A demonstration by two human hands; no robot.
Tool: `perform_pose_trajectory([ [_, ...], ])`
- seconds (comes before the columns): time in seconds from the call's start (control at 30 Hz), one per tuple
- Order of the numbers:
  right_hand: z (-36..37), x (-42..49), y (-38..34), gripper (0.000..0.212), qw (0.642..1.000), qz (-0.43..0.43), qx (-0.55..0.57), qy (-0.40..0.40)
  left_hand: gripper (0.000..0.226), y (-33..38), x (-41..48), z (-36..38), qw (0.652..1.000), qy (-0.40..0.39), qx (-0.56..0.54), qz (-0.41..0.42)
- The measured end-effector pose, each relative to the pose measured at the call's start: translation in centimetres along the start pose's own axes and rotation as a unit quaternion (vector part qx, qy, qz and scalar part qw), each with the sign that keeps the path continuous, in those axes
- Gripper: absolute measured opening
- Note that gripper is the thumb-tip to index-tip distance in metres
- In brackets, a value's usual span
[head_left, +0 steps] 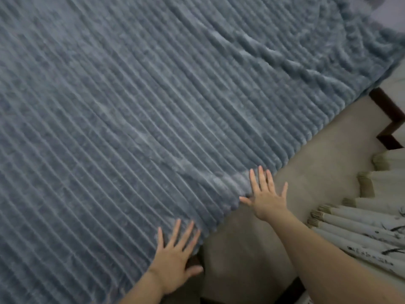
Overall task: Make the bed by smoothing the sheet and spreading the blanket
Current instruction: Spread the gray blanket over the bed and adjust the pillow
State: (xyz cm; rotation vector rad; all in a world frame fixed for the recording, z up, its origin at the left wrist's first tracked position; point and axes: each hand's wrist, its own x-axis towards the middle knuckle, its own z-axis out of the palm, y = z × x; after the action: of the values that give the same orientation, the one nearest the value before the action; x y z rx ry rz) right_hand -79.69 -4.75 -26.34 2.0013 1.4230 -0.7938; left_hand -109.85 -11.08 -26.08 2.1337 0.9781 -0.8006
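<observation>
A grey-blue ribbed fleece blanket [153, 95] lies spread over most of the bed and fills the left and middle of the view. A beige sheet [317, 154] shows along its right edge. My left hand [175, 257] lies flat with spread fingers on the blanket's near edge. My right hand [266, 195] is flat too, fingers straight, pressing on the blanket's edge where it meets the beige sheet. Ripples remain in the blanket at the upper right [285, 53].
A dark wooden frame [388, 119] runs along the right. Pleated pale curtains [361, 227] with dark marks hang at the lower right. A pale lilac surface [381, 9] shows at the top right corner.
</observation>
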Motion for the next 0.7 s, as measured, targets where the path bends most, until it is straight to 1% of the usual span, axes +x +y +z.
perform_pose_trajectory([
  [0.03,-0.8,0.3,0.1,0.079,1.0,0.01,0.008,0.016,0.089,0.5,0.3,-0.7,0.998,-0.031,0.027,0.038],
  [0.07,-1.8,0.7,0.1,0.077,0.998,0.019,0.028,0.049,0.084,0.7,0.8,-1.5,0.995,-0.041,0.019,0.092],
  [0.1,-3.0,1.1,-0.1,0.074,0.993,0.029,0.057,0.097,0.078,0.7,1.5,-2.1,0.989,-0.008,0.005,0.146],
  [0.13,-4.1,1.6,-0.2,0.071,0.985,0.037,0.082,0.148,0.073,0.7,2.0,-2.9,0.984,-0.027,-0.04,0.171],
  [0.17,-5.2,2.2,-0.2,0.068,0.975,0.04,0.101,0.194,0.069,0.5,2.5,-3.7,0.98,-0.038,-0.081,0.177],
  [0.23,-7.0,3.6,-0.2,0.064,0.963,0.049,0.123,0.233,0.064,0.1,3.1,-5.5,0.982,0.004,-0.095,0.163],
  [0.3,-8.6,5.9,0.6,0.061,0.959,0.087,0.134,0.234,0.063,-0.4,4.3,-7.2,0.989,0.055,-0.093,0.096],
  [0.37,-9.7,7.8,1.5,0.048,0.956,0.13,0.148,0.219,0.064,-0.7,5.2,-8.5,0.989,0.102,-0.11,0.007],
  [0.43,-10.5,9.9,3.0,0.025,0.966,0.108,0.134,0.194,0.07,-0.6,6.6,-9.6,0.975,0.128,-0.152,-0.102],
  [0.47,-10.7,10.6,3.8,0.016,0.97,0.086,0.119,0.195,0.074,-0.2,7.2,-10.0,0.964,0.133,-0.173,-0.151],
  [0.5,-10.9,11.1,4.9,0.012,0.969,0.072,0.108,0.211,0.078,0.3,7.7,-10.2,0.952,0.133,-0.198,-0.19],
  [0.57,-11.4,11.2,7.0,0.015,0.955,0.071,0.106,0.267,0.085,1.5,8.7,-10.2,0.934,0.11,-0.243,-0.238],
  [0.6,-11.4,11.0,8.0,0.018,0.952,0.067,0.117,0.273,0.087,2.2,9.3,-10.2,0.926,0.089,-0.264,-0.254],
  [0.7,-11.1,11.3,11.2,0.026,0.966,-0.023,0.122,0.227,0.092,5.1,11.0,-10.4,0.894,0.045,-0.321,-0.309],
])
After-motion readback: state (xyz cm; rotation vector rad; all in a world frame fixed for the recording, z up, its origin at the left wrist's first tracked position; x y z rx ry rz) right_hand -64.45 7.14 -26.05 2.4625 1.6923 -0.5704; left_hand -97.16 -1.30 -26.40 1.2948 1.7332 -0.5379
